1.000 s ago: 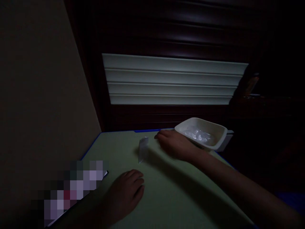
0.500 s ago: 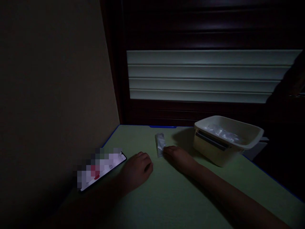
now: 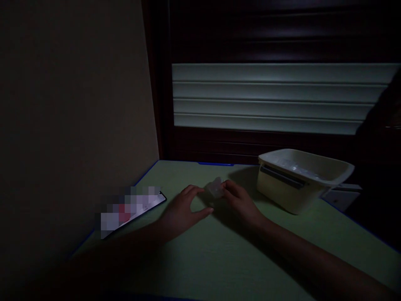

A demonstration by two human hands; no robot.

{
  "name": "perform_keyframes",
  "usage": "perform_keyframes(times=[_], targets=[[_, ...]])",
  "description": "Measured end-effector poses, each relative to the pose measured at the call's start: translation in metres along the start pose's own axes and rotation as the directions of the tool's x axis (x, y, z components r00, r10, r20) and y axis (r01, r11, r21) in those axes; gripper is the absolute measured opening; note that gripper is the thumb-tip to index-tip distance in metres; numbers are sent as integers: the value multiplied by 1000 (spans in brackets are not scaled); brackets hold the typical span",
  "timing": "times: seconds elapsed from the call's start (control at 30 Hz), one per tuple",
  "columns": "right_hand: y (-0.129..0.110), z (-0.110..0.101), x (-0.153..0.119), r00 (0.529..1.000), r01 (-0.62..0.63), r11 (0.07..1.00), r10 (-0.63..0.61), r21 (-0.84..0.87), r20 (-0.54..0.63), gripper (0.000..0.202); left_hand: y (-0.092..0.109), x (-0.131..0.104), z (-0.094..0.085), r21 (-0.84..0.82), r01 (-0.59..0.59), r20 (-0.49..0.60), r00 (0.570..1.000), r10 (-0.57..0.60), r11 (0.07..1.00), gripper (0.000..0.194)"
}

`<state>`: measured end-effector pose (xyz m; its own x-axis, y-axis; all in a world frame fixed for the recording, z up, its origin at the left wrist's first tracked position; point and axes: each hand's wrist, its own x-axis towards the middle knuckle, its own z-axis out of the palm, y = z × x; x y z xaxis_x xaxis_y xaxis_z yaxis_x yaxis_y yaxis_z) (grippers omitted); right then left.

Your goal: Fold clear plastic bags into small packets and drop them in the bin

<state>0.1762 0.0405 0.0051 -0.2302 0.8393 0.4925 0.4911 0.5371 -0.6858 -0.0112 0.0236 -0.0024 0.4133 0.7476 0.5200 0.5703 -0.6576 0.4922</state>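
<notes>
A small clear plastic bag [image 3: 215,187] is pinched between the thumb and fingers of my right hand [image 3: 240,201], held just above the green table [image 3: 219,251]. It looks crumpled, and the dim light hides whether anything is inside. To its left, my left hand [image 3: 184,207] is open, thumb and fingers spread apart and facing the bag without visibly gripping it.
A cream plastic bin [image 3: 282,190] with clear plastic bags [image 3: 297,167] inside stands at the table's right rear. On the left lies a phone [image 3: 134,213] with its screen lit, partly blurred out. A wall [image 3: 78,104] borders the left side; a dark slatted panel [image 3: 266,96] rises behind.
My right hand has picked the plastic bag up off the table, where it lay flat. My left hand has opened from a loose curl and moved toward the bag.
</notes>
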Motion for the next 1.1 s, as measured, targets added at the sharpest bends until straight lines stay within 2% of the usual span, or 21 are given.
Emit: perform_keyframes(times=[0.13,0.27,0.37,0.53,0.67,0.87,1.1], targets=[[-14,3,-4,995,31,978,-49,204,83,22,5,1,1,-137,21,16,1000,-19,990,41],[-23,9,-9,984,31,953,-82,301,159,18,6,2,0,-227,40,11,999,-39,973,19],[-19,10,-9,987,26,951,-73,307,144,17,6,3,-4,-269,70,23,998,-66,961,9],[-4,6,-3,999,10,959,-23,285,43,17,4,7,-8,-356,160,11,986,-167,921,13],[-6,7,-5,1000,-18,949,18,314,4,20,2,9,-5,-446,232,45,971,-237,864,20],[-26,12,-12,996,-90,913,83,397,35,27,9,10,-5,-528,259,27,957,-290,808,29],[-20,15,-7,988,-149,871,117,468,97,20,10,9,-7,-526,314,28,935,-353,791,25]])
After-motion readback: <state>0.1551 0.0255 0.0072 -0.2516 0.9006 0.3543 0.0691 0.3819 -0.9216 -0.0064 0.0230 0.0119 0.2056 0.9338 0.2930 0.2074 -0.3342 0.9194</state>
